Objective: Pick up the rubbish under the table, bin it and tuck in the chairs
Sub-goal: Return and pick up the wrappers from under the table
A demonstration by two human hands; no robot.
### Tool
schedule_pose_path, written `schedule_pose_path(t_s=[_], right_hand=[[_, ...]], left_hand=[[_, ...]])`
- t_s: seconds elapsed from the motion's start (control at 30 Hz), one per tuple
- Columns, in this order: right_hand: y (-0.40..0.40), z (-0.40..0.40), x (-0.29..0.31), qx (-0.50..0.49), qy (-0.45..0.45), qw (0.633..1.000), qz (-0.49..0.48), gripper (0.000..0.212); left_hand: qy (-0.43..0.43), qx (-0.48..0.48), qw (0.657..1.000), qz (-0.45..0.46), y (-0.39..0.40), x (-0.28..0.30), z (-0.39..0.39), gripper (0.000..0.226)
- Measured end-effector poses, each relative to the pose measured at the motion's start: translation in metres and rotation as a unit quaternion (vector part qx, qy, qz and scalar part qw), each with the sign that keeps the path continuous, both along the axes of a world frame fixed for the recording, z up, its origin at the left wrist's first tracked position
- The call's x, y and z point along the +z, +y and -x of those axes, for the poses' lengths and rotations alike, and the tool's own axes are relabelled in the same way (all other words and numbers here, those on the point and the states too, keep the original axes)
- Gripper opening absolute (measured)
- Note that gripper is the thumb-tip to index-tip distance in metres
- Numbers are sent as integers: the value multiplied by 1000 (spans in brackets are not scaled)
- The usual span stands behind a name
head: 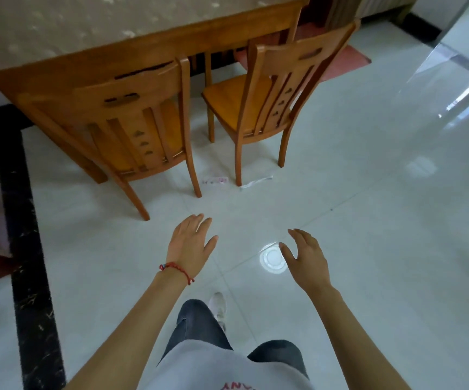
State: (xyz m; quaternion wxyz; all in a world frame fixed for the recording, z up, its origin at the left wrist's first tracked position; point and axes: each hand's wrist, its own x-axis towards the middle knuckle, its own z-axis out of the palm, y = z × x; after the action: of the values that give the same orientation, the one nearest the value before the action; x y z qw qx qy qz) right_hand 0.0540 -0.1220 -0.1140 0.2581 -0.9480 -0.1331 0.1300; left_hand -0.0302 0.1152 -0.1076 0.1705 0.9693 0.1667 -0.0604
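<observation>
Two wooden chairs stand pulled out from a wooden table (154, 49) with a pale cloth. The left chair (132, 128) is close to the table; the right chair (267, 99) stands angled and farther out. Between their near legs a small white wrapper with pink print (215, 181) lies on the tiles, and a thin white strip (256, 182) lies beside the right chair's leg. My left hand (189, 243), with a red string at the wrist, and my right hand (306, 256) are held out over the floor, fingers apart and holding nothing, well short of the rubbish.
Glossy white floor tiles with a black border strip (27, 263) run along the left. A bright ceiling-lamp reflection (272, 258) shows on the floor between my hands. A pink mat (346, 60) lies beyond the right chair. A glass panel (453, 54) stands at the right.
</observation>
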Motion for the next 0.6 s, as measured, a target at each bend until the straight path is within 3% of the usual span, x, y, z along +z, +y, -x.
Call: schedule_pose_path(t_s=[0.3,0.6], right_hand=[[41,-93,-2,-27,12,1000,-2,47],[62,-225,-21,28,20,999,5,46]], left_hand=[[19,-27,999,4,45,-1,-109,52],[23,10,1000,10,59,-15,-225,49]])
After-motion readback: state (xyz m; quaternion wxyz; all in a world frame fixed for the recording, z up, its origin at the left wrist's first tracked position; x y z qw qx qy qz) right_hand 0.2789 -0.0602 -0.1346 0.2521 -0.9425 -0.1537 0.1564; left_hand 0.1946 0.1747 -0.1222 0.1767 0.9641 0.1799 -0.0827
